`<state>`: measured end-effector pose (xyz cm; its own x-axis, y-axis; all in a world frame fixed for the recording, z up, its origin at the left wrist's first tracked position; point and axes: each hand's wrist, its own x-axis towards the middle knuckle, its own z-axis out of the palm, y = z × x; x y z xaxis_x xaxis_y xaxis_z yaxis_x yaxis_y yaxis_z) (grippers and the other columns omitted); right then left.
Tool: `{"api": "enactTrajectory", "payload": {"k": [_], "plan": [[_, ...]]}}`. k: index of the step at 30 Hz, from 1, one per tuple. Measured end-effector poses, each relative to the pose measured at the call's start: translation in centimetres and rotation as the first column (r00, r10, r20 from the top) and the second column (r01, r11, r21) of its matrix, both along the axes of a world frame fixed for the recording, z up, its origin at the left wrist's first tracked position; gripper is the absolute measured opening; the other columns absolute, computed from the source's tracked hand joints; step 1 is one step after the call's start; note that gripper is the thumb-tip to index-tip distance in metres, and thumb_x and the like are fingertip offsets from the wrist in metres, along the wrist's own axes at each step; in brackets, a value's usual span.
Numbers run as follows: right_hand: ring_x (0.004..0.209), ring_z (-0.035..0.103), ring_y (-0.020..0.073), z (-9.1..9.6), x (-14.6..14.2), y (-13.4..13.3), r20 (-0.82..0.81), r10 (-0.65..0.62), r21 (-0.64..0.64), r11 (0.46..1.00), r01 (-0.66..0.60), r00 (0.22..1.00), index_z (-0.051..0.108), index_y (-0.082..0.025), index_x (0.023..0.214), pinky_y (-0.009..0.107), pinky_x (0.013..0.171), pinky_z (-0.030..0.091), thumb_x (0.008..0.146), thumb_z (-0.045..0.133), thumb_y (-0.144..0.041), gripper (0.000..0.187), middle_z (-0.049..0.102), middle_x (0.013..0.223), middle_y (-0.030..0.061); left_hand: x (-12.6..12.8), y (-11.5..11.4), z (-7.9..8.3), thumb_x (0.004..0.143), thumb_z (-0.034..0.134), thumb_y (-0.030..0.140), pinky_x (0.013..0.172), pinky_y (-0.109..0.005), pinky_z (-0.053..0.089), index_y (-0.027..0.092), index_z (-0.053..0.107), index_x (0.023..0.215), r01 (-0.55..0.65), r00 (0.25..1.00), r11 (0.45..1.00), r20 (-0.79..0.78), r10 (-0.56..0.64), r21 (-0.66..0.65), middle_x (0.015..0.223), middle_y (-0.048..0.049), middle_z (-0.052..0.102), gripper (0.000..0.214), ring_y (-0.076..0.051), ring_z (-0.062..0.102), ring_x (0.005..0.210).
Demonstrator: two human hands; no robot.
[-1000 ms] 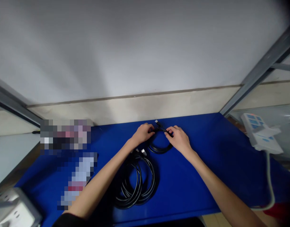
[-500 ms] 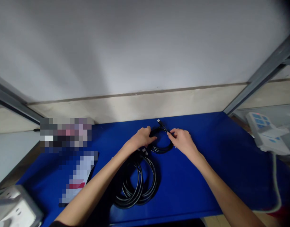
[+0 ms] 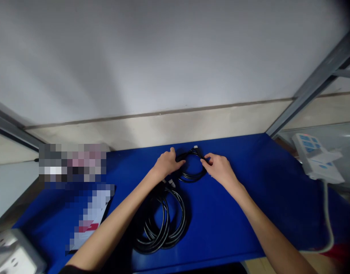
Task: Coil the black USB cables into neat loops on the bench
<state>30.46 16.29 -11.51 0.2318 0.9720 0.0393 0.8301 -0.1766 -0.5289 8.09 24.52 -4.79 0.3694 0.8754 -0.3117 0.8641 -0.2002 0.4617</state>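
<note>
One small round black cable coil (image 3: 190, 179) lies on the blue desk (image 3: 220, 224) between the left hand (image 3: 165, 164), open and gripping nothing, and the right hand (image 3: 219, 166), fingertips nearly together, hold unclear.

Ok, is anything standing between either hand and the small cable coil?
Nothing visible does. The right hand is at the right edge of the small coil, the left hand at its left side. The larger coils lie nearer the person, not between.
</note>
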Motion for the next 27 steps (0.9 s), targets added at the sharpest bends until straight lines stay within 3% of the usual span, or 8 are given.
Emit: {"api": "enactTrajectory", "payload": {"k": [4,9,15,19,23,27], "plan": [[0.087,0.074,0.0176,0.1,-0.6,-0.3,-0.044,0.019,0.0,1.0,-0.019,0.999,0.071,-0.017,0.121,0.035,0.079,0.065,0.107,0.07,-0.041,0.028,0.075,0.108,0.005,0.4,-0.6,0.5,0.101,0.075,0.04,0.073,-0.036,0.062,0.015,0.065,0.133,0.035,0.999,0.998,-0.027,-0.037,-0.055,0.099,-0.0062,0.075,0.041,-0.019,0.072,0.077],[0.087,0.074,0.0177,-0.2,-1.0,-0.1,-0.038,0.028,0.034,0.999,-0.026,0.999,0.071,-0.017,0.119,0.035,0.078,0.064,0.107,0.07,-0.041,0.027,0.075,0.108,0.0049,0.5,-0.2,0.1,0.105,0.071,0.036,0.081,-0.04,0.066,0.017,0.066,0.134,0.045,0.999,0.995,0.016,-0.044,-0.086,0.12,-0.0094,0.074,0.035,-0.021,0.075,0.093],[0.079,0.072,0.0165,-0.6,-1.0,0.2,0.053,0.022,0.106,0.994,-0.027,0.998,0.069,-0.017,0.126,0.035,0.077,0.063,0.106,0.07,-0.043,0.032,0.074,0.099,0.0026,0.2,0.2,-1.2,0.105,0.071,0.036,0.086,-0.043,0.066,0.017,0.065,0.138,0.063,0.995,0.997,0.075,-0.059,-0.05,0.127,-0.011,0.072,0.038,-0.024,0.075,0.1],[0.071,0.068,0.0173,0.0,-1.0,0.2,0.152,0.015,0.141,0.989,-0.037,0.988,0.07,-0.021,0.13,0.033,0.07,0.058,0.105,0.069,-0.037,0.03,0.073,0.089,0.0016,0.3,0.1,-1.3,0.104,0.072,0.036,0.091,-0.047,0.065,0.018,0.066,0.139,0.122,0.991,0.992,0.056,-0.123,0.008,0.132,-0.0118,0.071,0.04,-0.026,0.074,0.108],[0.09,0.071,0.0198,0.5,-0.7,1.0,0.234,0.046,0.182,0.979,-0.09,0.971,0.073,-0.021,0.117,0.035,0.077,0.06,0.104,0.071,-0.037,0.021,0.074,0.111,0.007,0.4,0.2,-1.2,0.104,0.072,0.037,0.095,-0.049,0.064,0.019,0.066,0.139,0.178,0.984,0.983,0.02,-0.179,0.041,0.135,-0.0123,0.07,0.04,-0.027,0.073,0.112],[0.107,0.072,0.0222,0.4,-0.4,2.1,0.28,0.119,0.2,0.963,-0.179,0.952,0.072,-0.019,0.119,0.041,0.091,0.063,0.106,0.071,-0.038,0.023,0.072,0.126,0.0086,0.3,0.2,-1.4,0.104,0.072,0.037,0.096,-0.05,0.063,0.019,0.066,0.139,0.208,0.978,0.975,0.003,-0.209,0.072,0.136,-0.0126,0.069,0.041,-0.028,0.072,0.114]]}}
